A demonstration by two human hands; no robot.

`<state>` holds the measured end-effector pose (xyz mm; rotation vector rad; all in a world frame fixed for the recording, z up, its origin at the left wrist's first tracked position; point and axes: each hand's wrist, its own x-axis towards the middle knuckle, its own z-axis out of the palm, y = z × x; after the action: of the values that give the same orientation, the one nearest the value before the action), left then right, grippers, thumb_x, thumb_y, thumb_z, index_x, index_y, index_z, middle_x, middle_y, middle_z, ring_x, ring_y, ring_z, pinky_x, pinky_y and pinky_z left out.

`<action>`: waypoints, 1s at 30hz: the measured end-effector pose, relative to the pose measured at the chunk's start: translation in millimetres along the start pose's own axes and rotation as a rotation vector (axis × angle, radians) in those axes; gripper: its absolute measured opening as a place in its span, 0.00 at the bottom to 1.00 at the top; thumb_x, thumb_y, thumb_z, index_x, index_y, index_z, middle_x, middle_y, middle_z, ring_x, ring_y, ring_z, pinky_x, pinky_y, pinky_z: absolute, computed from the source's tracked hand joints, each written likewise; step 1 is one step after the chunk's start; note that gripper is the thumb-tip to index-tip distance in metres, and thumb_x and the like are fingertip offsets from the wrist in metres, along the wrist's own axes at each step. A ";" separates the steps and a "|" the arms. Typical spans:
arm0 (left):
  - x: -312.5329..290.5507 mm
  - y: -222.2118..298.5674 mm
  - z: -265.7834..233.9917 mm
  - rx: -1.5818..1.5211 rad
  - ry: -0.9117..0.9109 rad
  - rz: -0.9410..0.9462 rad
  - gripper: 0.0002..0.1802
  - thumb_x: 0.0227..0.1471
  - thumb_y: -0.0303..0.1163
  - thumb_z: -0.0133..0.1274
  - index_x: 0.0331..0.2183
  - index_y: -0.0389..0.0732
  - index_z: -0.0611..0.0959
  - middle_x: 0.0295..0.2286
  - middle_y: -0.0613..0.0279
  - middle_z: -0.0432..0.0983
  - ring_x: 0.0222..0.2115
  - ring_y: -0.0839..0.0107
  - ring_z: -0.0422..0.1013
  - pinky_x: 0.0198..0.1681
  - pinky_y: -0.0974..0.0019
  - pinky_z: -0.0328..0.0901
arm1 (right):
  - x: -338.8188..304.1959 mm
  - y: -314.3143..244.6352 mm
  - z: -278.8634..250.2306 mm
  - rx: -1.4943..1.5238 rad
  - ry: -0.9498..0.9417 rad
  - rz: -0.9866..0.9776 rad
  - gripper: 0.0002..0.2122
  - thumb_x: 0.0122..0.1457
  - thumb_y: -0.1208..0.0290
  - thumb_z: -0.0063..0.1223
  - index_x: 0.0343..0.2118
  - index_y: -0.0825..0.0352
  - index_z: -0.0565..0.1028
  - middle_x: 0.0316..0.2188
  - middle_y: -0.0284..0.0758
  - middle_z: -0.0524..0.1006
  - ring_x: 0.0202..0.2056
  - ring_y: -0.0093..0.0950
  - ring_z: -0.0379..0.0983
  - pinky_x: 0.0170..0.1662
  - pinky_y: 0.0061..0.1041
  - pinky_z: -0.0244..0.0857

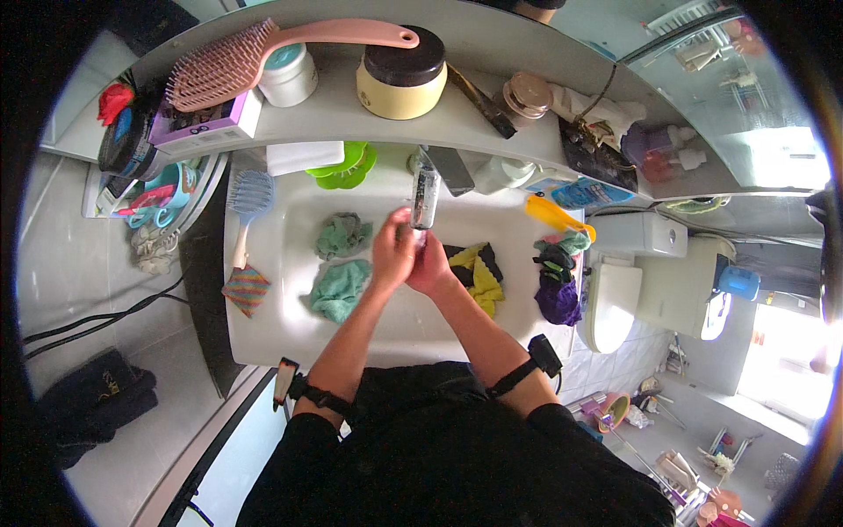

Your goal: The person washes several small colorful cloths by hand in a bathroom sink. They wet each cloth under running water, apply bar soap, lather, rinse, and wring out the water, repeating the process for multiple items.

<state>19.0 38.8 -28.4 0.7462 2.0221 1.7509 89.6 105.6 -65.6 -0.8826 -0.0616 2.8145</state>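
Over the white sink point(399, 329), my left hand point(394, 255) and my right hand point(429, 263) meet just below the metal faucet point(425, 198). Their fingers are bent and pressed together; anything between them is hidden. Left of my hands, a grey-green cloth point(342, 235) and a teal cloth point(341, 290) lie crumpled in the basin. Close to my right wrist is a yellow and black cloth point(483, 279). Neither hand touches these cloths.
A blue hairbrush point(251, 195) and a striped cloth point(246, 291) lie on the sink's left side. Dark and purple cloths point(558, 297) sit at its right edge, by a yellow object point(562, 218). Above, a shelf point(329, 119) holds a pink hairbrush point(226, 68) and a cream jar point(401, 88). A toilet point(612, 303) stands right.
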 end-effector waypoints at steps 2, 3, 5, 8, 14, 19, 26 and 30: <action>6.6 5.9 -18.7 -0.169 -0.038 -0.235 0.21 0.55 0.23 0.47 0.51 0.36 0.73 0.45 0.54 0.76 0.47 0.67 0.71 0.52 0.66 0.64 | -6.2 -2.0 2.7 -0.063 0.045 0.045 0.20 0.65 0.50 0.36 0.44 0.60 0.73 0.32 0.29 0.75 0.33 0.29 0.71 0.41 0.33 0.66; 11.5 13.2 -27.8 -0.150 -0.003 -0.135 0.21 0.55 0.23 0.47 0.52 0.36 0.72 0.47 0.53 0.74 0.49 0.66 0.70 0.54 0.65 0.63 | -8.2 -5.4 4.8 -0.122 0.040 0.053 0.19 0.65 0.51 0.36 0.44 0.61 0.73 0.27 0.28 0.73 0.27 0.27 0.69 0.35 0.30 0.64; 17.7 37.2 -41.3 -0.017 0.047 0.050 0.22 0.55 0.23 0.47 0.53 0.36 0.72 0.50 0.51 0.72 0.52 0.61 0.68 0.56 0.62 0.61 | -10.4 -11.1 8.8 -0.221 0.010 0.029 0.17 0.65 0.54 0.37 0.42 0.62 0.73 0.21 0.27 0.69 0.20 0.24 0.63 0.26 0.26 0.60; 31.7 85.2 -50.6 0.251 0.027 0.378 0.25 0.52 0.22 0.48 0.54 0.38 0.72 0.52 0.49 0.69 0.53 0.52 0.66 0.57 0.56 0.60 | -14.1 -16.1 11.3 -0.362 -0.037 -0.028 0.15 0.66 0.57 0.40 0.34 0.64 0.71 0.17 0.26 0.63 0.15 0.20 0.56 0.18 0.22 0.49; 42.0 125.8 -25.3 0.618 -0.228 0.650 0.30 0.52 0.27 0.52 0.58 0.45 0.68 0.58 0.59 0.62 0.58 0.51 0.59 0.60 0.46 0.55 | -33.9 -16.7 0.9 -0.336 0.211 -0.070 0.13 0.63 0.66 0.36 0.21 0.59 0.67 0.11 0.25 0.57 0.09 0.19 0.48 0.11 0.23 0.40; 19.7 105.5 -24.0 0.608 -0.207 0.688 0.29 0.52 0.24 0.51 0.56 0.43 0.70 0.57 0.55 0.63 0.58 0.49 0.59 0.60 0.47 0.55 | -56.5 -18.7 -12.0 -0.349 0.270 -0.200 0.13 0.62 0.69 0.34 0.20 0.59 0.66 0.12 0.25 0.58 0.09 0.21 0.49 0.11 0.24 0.40; -59.8 60.9 -26.1 0.256 -0.293 0.445 0.22 0.55 0.28 0.51 0.52 0.35 0.72 0.52 0.45 0.67 0.55 0.48 0.63 0.58 0.53 0.59 | -82.4 -5.4 6.8 -0.455 0.321 -0.264 0.12 0.64 0.64 0.40 0.25 0.63 0.71 0.16 0.29 0.68 0.12 0.24 0.60 0.12 0.25 0.51; -80.1 31.1 -12.1 0.492 -0.220 0.175 0.17 0.61 0.37 0.47 0.45 0.35 0.72 0.41 0.44 0.69 0.44 0.46 0.65 0.47 0.49 0.61 | -85.8 16.8 24.5 -0.583 0.402 -0.243 0.15 0.64 0.57 0.46 0.32 0.66 0.75 0.24 0.31 0.75 0.21 0.24 0.69 0.20 0.27 0.63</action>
<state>80.3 -16.2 -1.2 1.2365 2.3060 1.1847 141.8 72.9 1.2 -1.4258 -0.8942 2.3601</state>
